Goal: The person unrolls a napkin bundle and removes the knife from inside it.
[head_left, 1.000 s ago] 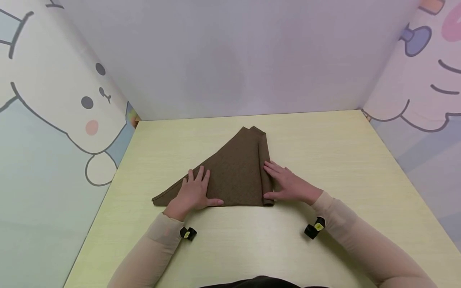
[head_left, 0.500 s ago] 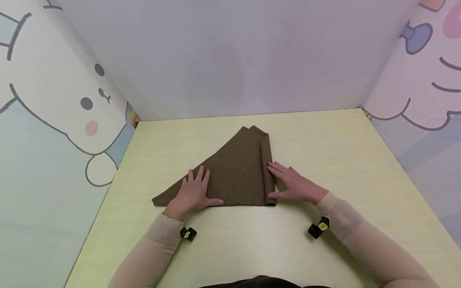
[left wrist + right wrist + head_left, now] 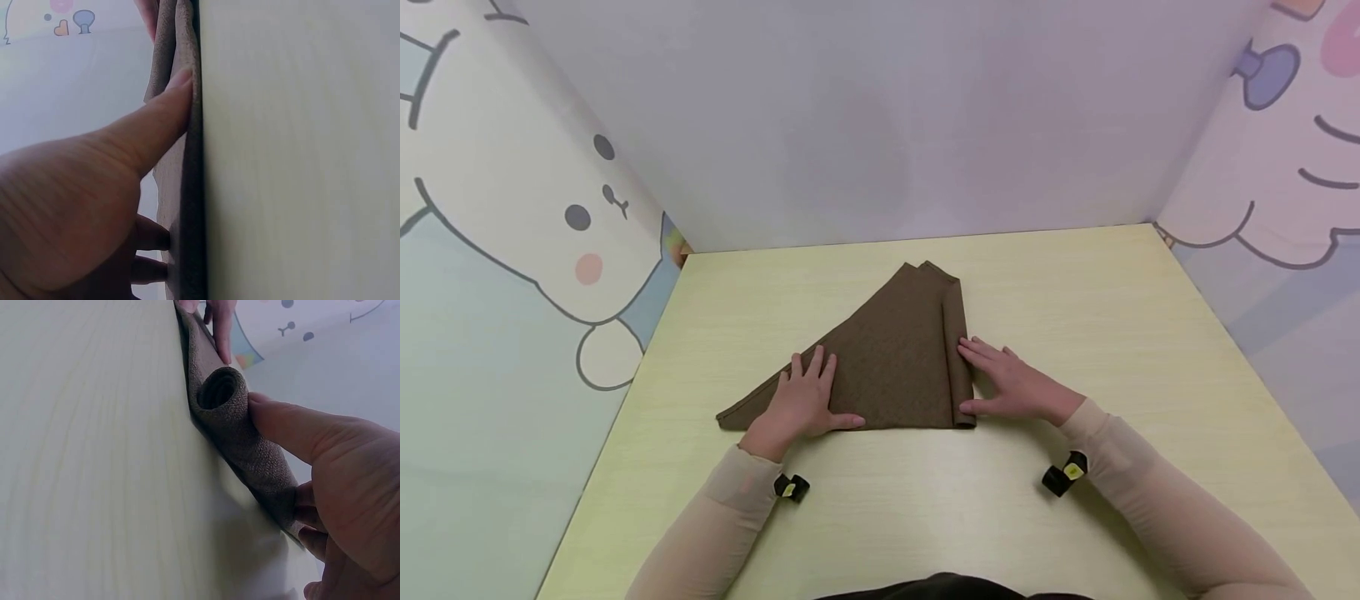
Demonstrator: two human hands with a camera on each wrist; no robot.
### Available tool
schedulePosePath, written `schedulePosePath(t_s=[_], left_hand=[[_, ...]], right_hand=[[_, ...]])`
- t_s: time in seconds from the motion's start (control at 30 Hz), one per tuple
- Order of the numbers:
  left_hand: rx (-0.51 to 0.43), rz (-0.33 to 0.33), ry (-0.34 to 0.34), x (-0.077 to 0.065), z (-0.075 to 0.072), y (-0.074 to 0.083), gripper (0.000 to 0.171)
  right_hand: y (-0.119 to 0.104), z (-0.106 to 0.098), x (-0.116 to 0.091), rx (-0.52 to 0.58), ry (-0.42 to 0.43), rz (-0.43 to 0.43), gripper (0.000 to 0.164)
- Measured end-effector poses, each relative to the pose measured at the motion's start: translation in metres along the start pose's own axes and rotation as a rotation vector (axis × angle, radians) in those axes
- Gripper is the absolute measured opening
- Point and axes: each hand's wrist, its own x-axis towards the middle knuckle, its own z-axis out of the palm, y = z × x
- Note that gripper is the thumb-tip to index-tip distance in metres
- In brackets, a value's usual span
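With fingers spread, resting left hand [image 3: 805, 400] at 8 o'clock on brown cloth [image 3: 891, 367]. With thumb parted from fingers, touching with right hand [image 3: 1015, 387] the rolled edge [image 3: 954, 312] at 3 o'clock of this cloth, laid on pale table [image 3: 902, 517] toward 12 o'clock.

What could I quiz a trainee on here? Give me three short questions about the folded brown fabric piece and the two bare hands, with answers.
1. True or false: the left bare hand lies on top of the folded brown fabric piece.
2. Which side of it is rolled up: A, the person's left; B, the person's right; C, neither?
3. Which digit of the right bare hand is nearest the open end of the roll?
Key: 1 true; 2 B; 3 thumb.
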Motion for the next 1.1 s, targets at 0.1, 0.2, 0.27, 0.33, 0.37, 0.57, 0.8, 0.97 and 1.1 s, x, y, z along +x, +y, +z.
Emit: schedulePosePath(t_s=[0.1, 0.2, 0.27, 0.33, 0.37, 0.57, 0.8, 0.97, 1.1], left_hand=[[0.002, 0.001, 0.002, 0.0, 0.0, 0.0, 0.119], [0.012, 0.001, -0.009, 0.0, -0.001, 0.001, 0.119], [0.021, 0.009, -0.015, 0.0, -0.002, 0.003, 0.117], [0.029, 0.026, -0.015, 0.001, -0.004, 0.008, 0.114], [0.028, 0.038, -0.012, 0.001, -0.005, 0.011, 0.113], [0.018, 0.122, 0.013, 0.011, -0.011, 0.045, 0.106], [0.062, 0.167, -0.002, 0.028, -0.008, 0.079, 0.101], [0.102, 0.168, -0.028, 0.034, -0.007, 0.091, 0.1], [0.094, 0.162, -0.046, 0.036, -0.006, 0.096, 0.102]], right_hand=[[0.0, 0.0, 0.0, 0.001, 0.006, -0.01, 0.098], [-0.001, -0.001, -0.001, 0.011, 0.009, -0.017, 0.098], [-0.003, -0.002, -0.002, 0.017, 0.008, -0.02, 0.097], [-0.004, -0.003, -0.002, 0.013, 0.008, -0.017, 0.096], [-0.005, -0.003, -0.002, 0.005, 0.011, -0.016, 0.095], [-0.011, -0.005, 0.006, -0.048, 0.053, 0.022, 0.091], [-0.022, -0.004, 0.031, -0.139, 0.108, 0.081, 0.088], [-0.032, 0.005, 0.046, -0.154, 0.114, 0.13, 0.092], [-0.035, 0.013, 0.051, -0.173, 0.106, 0.159, 0.094]])
